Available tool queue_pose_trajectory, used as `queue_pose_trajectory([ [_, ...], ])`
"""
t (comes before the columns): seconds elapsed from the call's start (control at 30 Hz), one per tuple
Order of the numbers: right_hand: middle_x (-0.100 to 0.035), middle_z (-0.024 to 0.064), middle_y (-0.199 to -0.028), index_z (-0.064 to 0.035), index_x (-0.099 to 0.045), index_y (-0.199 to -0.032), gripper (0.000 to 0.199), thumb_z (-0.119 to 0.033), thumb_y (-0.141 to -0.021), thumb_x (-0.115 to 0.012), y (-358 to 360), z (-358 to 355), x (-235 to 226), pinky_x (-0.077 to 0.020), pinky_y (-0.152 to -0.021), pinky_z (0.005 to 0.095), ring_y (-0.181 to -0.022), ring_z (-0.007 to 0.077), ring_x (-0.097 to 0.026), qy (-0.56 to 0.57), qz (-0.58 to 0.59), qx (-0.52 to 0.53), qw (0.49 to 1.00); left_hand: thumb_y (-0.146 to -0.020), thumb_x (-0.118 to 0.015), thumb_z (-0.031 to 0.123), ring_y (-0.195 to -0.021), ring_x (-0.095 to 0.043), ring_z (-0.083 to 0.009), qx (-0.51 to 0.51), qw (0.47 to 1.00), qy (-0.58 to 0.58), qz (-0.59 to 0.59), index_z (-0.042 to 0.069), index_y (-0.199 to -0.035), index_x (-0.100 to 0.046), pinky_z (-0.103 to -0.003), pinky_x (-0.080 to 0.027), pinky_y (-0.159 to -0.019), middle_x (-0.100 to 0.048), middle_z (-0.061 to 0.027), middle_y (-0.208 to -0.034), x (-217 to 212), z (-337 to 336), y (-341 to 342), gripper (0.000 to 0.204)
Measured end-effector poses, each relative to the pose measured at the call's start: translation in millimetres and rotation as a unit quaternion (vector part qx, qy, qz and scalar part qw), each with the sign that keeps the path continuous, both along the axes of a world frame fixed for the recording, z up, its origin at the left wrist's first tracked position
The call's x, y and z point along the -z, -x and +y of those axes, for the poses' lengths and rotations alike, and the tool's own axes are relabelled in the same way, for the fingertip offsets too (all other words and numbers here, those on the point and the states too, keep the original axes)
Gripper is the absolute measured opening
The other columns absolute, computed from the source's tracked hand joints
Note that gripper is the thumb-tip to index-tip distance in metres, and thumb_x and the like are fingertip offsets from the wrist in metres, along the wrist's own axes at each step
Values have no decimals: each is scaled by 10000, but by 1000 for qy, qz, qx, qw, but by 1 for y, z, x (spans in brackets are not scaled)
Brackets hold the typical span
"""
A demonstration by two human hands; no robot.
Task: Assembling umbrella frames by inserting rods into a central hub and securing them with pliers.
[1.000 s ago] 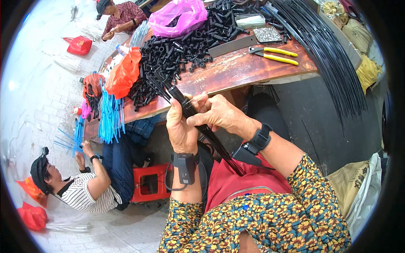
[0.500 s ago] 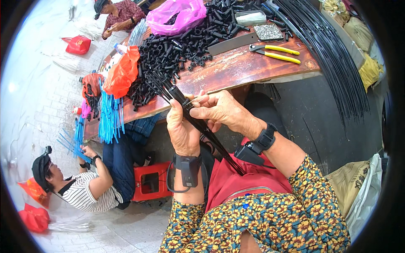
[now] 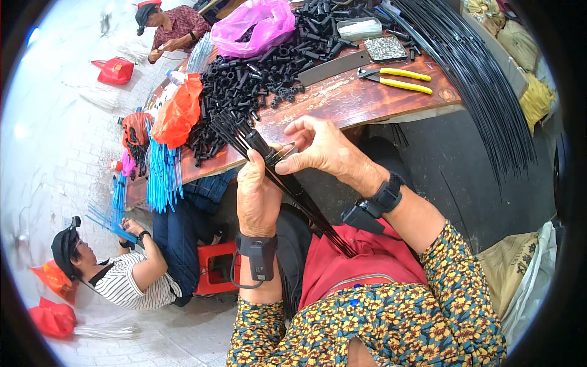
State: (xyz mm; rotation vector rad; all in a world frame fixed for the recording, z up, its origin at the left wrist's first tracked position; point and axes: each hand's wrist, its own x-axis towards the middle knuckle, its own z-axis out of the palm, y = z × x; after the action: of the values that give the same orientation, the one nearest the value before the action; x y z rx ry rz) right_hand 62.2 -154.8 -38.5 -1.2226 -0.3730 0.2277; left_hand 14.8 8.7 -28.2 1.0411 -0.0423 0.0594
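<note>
A bundle of thin black rods (image 3: 312, 211) slants from my lap up toward the table edge. My left hand (image 3: 258, 194) is closed around its upper part, with the thumb pointing up beside it. A short black tube-shaped piece (image 3: 257, 142) sits among the rods near the top. My right hand (image 3: 318, 147) is beside the bundle, its thumb and forefinger apart in a curve. Between that hand and the bundle shows a thin, light strand (image 3: 284, 151), too small to name. The lower end of the rods rests on the red cloth (image 3: 367, 254) over my lap.
The wooden table (image 3: 342, 101) holds a heap of black plastic tubes (image 3: 235, 82), yellow-handled pliers (image 3: 403, 81), a flat metal bar (image 3: 333, 67), a tray of small pieces (image 3: 385, 49) and long black rods (image 3: 483, 85). One co-worker (image 3: 131, 275) handles blue sticks; another (image 3: 177, 30) works farther back.
My right thumb and forefinger have spread apart from their closer pinch beside the strand. My left hand keeps its hold on the rods and has shifted slightly left.
</note>
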Motion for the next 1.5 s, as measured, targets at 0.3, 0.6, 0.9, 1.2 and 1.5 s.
queue_pose_trajectory([
  [0.3,-602,66,-924,-4,-736,-880,221,-54,-690,-836,-13,-15,-5,-466,-693,267,-756,133,-608,-66,48,-218,973,-964,-393,575,-619,-643,-283,141,990,-23,13,28,-1163,-535,-392,-541,-590,-635,-126,-802,-1,-12,3,599],
  [0.6,-645,27,-835,-14,-683,-735,185,3,-645,-844,-15,-4,11,-455,-743,260,-784,115,-588,-101,-126,-91,983,-949,-327,653,-344,-360,-115,213,967,99,-99,68,-1194,-548,-258,-278,-338,-438,-17,-508,13,-32,-5,672],
  [0.9,-625,1,-855,-40,-642,-970,275,-91,-752,-801,21,-13,-8,-504,-745,259,-795,103,-619,-8,-146,-16,989,-976,-397,569,-397,-378,-80,-10,997,57,-51,-10,-1302,-484,-224,-307,-363,-550,-38,-659,2,-42,10,671],
  [1.2,-641,62,-807,1,-632,-928,138,-104,-857,-686,25,-18,-27,-491,-589,261,-661,118,-605,172,-345,60,921,-989,-352,558,-391,-371,-81,18,998,56,-36,-16,-1272,-502,-229,-293,-366,-505,-21,-576,-4,-38,18,657],
  [1.5,-670,86,-695,9,-653,-829,243,-220,-900,-612,45,-7,-27,-396,-452,197,-534,93,-592,-28,74,-92,993,-1006,-348,525,-377,-363,-74,14,996,51,-73,-46,-1248,-514,-228,-280,-370,-459,-1,-503,1,-33,21,642],
])
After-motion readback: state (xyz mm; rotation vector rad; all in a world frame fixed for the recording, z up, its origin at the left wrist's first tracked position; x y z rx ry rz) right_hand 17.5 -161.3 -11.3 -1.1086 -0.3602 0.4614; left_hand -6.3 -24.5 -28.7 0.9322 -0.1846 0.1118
